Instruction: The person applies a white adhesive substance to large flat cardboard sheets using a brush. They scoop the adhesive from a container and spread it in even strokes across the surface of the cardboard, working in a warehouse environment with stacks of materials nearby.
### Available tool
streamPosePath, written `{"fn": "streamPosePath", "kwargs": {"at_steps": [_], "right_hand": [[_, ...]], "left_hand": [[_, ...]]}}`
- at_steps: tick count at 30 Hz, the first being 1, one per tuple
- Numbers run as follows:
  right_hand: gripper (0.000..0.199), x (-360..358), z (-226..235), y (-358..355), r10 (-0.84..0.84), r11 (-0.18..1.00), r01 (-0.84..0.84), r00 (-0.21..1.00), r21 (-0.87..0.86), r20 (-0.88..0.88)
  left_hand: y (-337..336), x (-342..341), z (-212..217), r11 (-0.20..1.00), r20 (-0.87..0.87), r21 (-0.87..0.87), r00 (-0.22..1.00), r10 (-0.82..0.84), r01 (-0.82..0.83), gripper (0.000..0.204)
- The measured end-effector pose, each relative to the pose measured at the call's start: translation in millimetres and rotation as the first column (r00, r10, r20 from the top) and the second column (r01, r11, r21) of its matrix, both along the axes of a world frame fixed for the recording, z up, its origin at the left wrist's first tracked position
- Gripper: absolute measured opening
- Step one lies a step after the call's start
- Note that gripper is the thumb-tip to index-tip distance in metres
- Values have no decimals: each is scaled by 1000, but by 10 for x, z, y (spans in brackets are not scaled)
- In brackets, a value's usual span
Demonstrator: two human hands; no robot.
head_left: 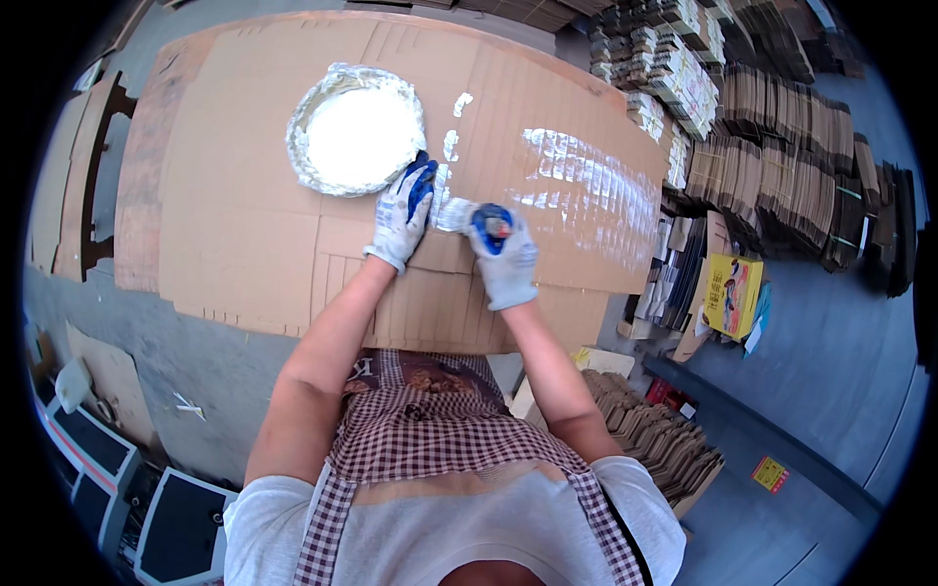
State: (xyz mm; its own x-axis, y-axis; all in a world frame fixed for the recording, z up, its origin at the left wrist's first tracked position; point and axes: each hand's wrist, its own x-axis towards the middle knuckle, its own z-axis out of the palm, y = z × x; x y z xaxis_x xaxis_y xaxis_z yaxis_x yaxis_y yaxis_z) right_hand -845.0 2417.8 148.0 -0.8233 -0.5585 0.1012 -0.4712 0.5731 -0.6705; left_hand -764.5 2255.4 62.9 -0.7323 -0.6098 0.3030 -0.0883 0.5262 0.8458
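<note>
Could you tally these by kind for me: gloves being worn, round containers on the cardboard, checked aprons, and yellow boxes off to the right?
Gloves: 2, one on the left hand, one on the right hand
Round container with white contents: 1
Checked apron: 1
Yellow box: 1
Total: 5

dense stacks of flat brown cardboard (pixel 782 112) stand at the right, near a bright yellow cardboard box (pixel 733 296); a small yellow-and-red rectangular label (pixel 770 474) lies on the smooth blue-grey floor (pixel 826 352).
</note>
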Motion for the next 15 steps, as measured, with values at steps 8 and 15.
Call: {"fn": "streamPosePath", "kwargs": {"at_steps": [8,15], "right_hand": [[39,-370,168,663,-318,947,316,947,49,43],[43,-149,-65,523,-190,975,187,981,119,23]], "left_hand": [[-3,14,80,1000,32,18,999,1,-2,37],[29,-9,137,1000,53,-19,998,18,-17,34]]}}
